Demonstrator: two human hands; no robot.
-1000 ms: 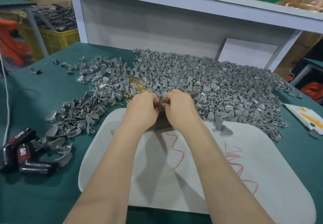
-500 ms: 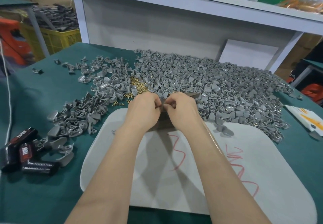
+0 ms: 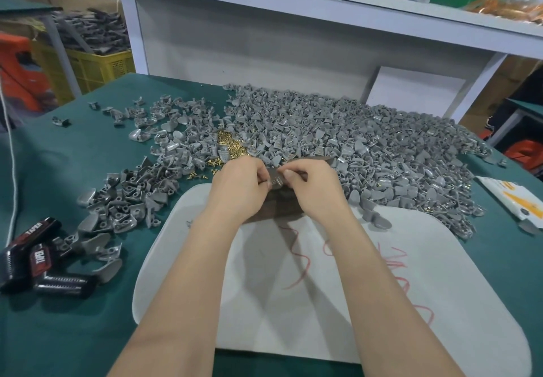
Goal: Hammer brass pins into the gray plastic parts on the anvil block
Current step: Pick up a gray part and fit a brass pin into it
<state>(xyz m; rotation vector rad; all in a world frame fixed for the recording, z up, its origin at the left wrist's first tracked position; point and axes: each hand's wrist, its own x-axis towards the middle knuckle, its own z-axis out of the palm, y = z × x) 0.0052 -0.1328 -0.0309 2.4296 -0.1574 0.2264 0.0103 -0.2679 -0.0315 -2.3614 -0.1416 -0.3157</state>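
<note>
My left hand and my right hand meet over a dark anvil block at the far edge of a white mat. Between their fingertips they pinch one small gray plastic part. The hands cover most of the block. A big heap of gray plastic parts spreads behind and to the right. A small pile of brass pins lies just beyond my left hand. No hammer shows.
A smaller scatter of gray parts lies left of the mat on the green table. Black packages labelled TAPER sit at the left edge. A white and orange card lies at the right. A white shelf unit stands behind.
Both hands stay together at the block. Their fingertips have parted slightly, so the gray part between them shows more.
</note>
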